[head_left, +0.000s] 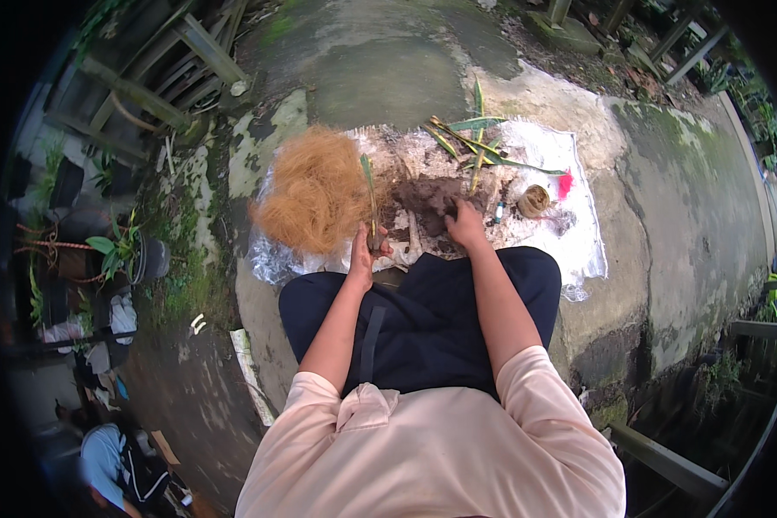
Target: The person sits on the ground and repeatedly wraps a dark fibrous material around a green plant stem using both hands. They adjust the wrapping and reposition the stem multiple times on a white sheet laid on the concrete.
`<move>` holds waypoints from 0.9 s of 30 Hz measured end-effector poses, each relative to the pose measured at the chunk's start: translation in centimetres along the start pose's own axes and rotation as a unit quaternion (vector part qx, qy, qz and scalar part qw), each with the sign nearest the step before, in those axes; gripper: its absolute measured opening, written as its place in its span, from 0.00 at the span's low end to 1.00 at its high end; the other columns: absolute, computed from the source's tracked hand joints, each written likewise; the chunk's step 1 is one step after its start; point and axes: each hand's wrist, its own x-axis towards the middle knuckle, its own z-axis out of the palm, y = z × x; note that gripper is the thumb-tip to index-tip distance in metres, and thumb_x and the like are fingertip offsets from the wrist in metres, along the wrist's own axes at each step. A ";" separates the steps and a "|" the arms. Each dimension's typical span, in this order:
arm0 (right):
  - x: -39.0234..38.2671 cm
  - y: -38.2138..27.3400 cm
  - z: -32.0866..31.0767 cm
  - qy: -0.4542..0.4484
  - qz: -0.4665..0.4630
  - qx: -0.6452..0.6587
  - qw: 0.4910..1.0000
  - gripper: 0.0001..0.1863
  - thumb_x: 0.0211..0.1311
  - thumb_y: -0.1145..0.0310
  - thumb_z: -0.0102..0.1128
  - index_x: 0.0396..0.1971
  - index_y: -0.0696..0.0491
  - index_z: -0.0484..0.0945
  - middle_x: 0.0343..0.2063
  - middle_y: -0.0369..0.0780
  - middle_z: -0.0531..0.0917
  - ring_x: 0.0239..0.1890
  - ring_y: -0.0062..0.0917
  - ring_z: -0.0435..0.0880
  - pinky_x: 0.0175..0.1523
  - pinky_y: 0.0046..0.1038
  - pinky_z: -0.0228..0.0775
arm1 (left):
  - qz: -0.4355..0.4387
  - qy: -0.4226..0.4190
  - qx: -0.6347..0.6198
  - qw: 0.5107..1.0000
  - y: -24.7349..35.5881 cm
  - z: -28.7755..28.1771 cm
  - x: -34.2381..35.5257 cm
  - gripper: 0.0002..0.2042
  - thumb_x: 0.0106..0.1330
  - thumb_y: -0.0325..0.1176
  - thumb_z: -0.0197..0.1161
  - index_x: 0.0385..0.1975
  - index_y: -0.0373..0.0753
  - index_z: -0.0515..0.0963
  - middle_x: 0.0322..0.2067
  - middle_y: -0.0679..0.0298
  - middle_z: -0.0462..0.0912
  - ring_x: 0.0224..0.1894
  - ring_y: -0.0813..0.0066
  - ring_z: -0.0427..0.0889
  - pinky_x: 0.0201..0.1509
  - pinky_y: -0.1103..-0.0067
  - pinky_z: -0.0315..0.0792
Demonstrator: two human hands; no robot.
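My left hand (pixel 367 249) holds an upright green leaf cutting (pixel 368 181) with a dark clump at its lower end, beside a large pile of tan fibre (pixel 306 194). My right hand (pixel 460 218) has its fingers curled into a mound of dark brown soil or mud (pixel 423 194). Several long green and yellow leaves (pixel 479 121) lie above the mound. To the right are a jar-like container of tan material (pixel 533 200), a small white-and-teal item (pixel 499 211) and a pink item (pixel 565 185), all on a white sheet (pixel 578 250).
Mossy, cracked concrete (pixel 380 69) surrounds the sheet. Potted plants (pixel 151 257) and wooden posts (pixel 142 95) line the left side. A person in blue (pixel 104 462) is at the lower left. Railings (pixel 665 457) and greenery border the right.
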 end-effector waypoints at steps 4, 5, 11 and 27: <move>-1.8 -2.9 -1.7 -0.021 -0.008 -0.154 0.988 0.28 0.61 0.63 0.61 0.63 0.45 0.69 0.54 0.41 0.76 0.59 0.43 0.72 0.62 0.49 0.63 | -0.027 -0.004 0.033 0.999 -0.2 -0.5 0.7 0.27 0.72 0.62 0.43 0.42 0.41 0.73 0.22 0.66 0.72 0.28 0.71 0.76 0.44 0.73 0.72; -1.9 -3.3 -2.1 -0.022 0.003 -0.153 0.988 0.28 0.62 0.63 0.60 0.63 0.45 0.69 0.54 0.41 0.76 0.59 0.42 0.72 0.62 0.50 0.63 | -0.027 -0.004 0.040 0.999 -0.3 -0.4 0.8 0.27 0.72 0.62 0.44 0.41 0.41 0.73 0.22 0.66 0.72 0.29 0.71 0.77 0.44 0.73 0.72; -1.8 -3.9 -2.4 0.015 0.028 -0.164 0.986 0.24 0.64 0.58 0.58 0.60 0.45 0.71 0.55 0.39 0.77 0.59 0.40 0.73 0.62 0.55 0.63 | -0.030 0.001 0.032 0.999 -0.3 -0.4 0.9 0.26 0.73 0.60 0.46 0.38 0.39 0.74 0.21 0.67 0.74 0.26 0.74 0.79 0.36 0.78 0.73; -0.5 -3.4 -1.3 0.188 0.041 0.234 0.953 0.15 0.67 0.63 0.55 0.41 0.61 0.79 0.34 0.57 0.83 0.42 0.56 0.80 0.47 0.45 0.71 | -0.037 0.018 0.038 0.998 0.3 -0.8 -0.2 0.21 0.74 0.55 0.47 0.38 0.42 0.74 0.21 0.70 0.73 0.27 0.76 0.78 0.38 0.79 0.71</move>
